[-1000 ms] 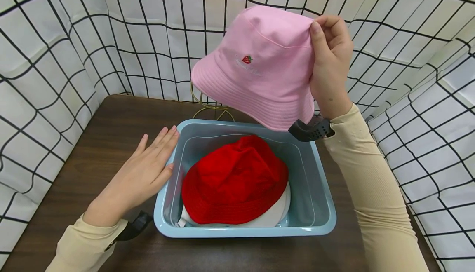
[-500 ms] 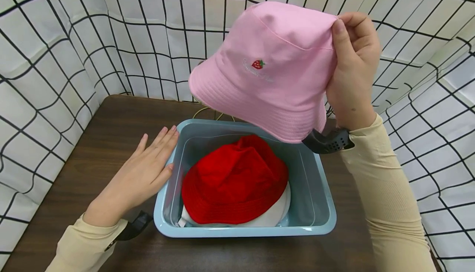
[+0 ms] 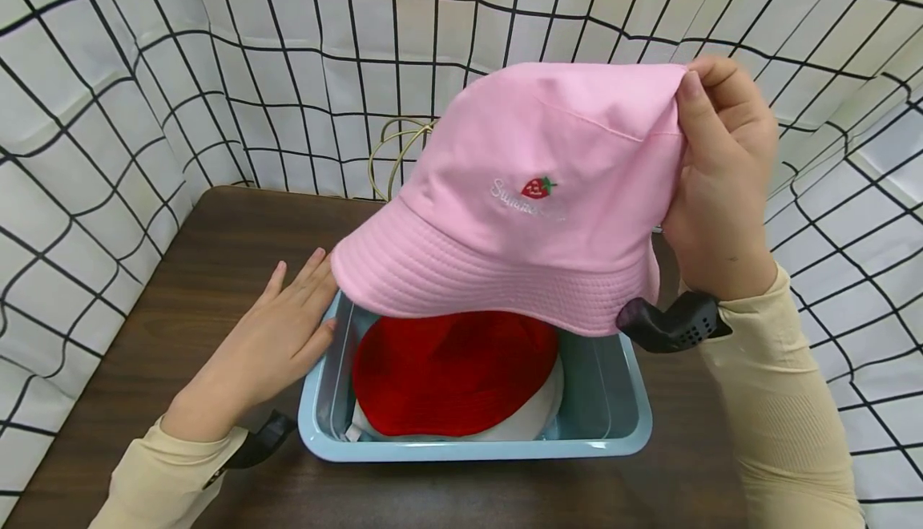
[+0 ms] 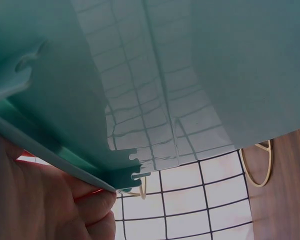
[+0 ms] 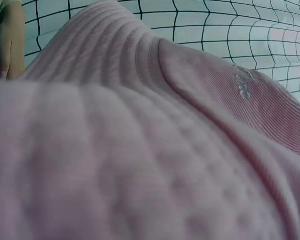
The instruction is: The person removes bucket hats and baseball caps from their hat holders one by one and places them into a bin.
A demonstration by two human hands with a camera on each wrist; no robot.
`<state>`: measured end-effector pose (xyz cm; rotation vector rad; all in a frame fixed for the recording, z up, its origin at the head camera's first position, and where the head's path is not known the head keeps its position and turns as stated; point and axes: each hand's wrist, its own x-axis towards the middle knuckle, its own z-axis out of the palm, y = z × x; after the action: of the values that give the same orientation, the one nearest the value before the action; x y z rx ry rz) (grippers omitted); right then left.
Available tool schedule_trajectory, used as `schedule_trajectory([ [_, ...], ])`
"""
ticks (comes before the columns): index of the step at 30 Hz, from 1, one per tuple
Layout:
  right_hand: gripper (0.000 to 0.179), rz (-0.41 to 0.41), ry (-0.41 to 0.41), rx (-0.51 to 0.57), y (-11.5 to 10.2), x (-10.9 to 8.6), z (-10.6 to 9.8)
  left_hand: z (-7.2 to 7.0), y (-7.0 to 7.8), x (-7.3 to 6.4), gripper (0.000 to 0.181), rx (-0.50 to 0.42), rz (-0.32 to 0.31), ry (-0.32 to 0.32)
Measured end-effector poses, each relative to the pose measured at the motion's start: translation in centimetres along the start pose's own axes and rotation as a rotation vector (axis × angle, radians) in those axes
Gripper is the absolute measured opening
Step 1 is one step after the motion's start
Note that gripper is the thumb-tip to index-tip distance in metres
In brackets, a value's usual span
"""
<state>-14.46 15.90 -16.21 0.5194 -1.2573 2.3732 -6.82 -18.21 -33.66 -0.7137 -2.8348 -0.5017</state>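
My right hand (image 3: 724, 168) pinches the crown edge of a pink bucket hat (image 3: 497, 144) with a small embroidered strawberry on its front. The hat hangs over the back of a light blue plastic basin (image 3: 476, 451), its brim hiding the basin's far rim. Inside the basin lies a red bucket hat (image 3: 454, 377), on top of a white hat (image 3: 544, 405) that shows only along its edge. My left hand (image 3: 270, 341) rests with straight fingers against the basin's left rim. Pink brim stitching fills most of the right wrist view; the basin's outer wall (image 4: 140, 75) fills the left one.
The basin stands on a dark brown wooden table (image 3: 180, 312). Black wire grid panels (image 3: 288, 72) backed with white sheets surround it at the back and sides. Behind the pink hat, a gold wire stand (image 3: 392, 152) is partly hidden.
The pink hat moves right at first, then down and toward me, now covering the back of the basin and part of the red hat. My left hand stays still.
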Motion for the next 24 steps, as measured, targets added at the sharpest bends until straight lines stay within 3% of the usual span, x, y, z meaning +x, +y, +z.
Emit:
schedule_trajectory([
  [10, 0.010, 0.188, -0.068, 0.021, -0.9, -3.3, -1.7, -0.1, -0.2, 0.1, 0.065, 0.026, 0.014, -0.045],
  [17, 0.012, 0.251, -0.163, 0.032, -1.8, -4.9, -2.6, 0.0, -0.2, -0.1, 0.065, 0.030, 0.040, -0.023],
  [24, 0.016, 0.289, -0.182, 0.089, -3.5, -5.9, -3.3, 0.1, -0.3, -0.1, 0.066, 0.029, 0.052, -0.010],
])
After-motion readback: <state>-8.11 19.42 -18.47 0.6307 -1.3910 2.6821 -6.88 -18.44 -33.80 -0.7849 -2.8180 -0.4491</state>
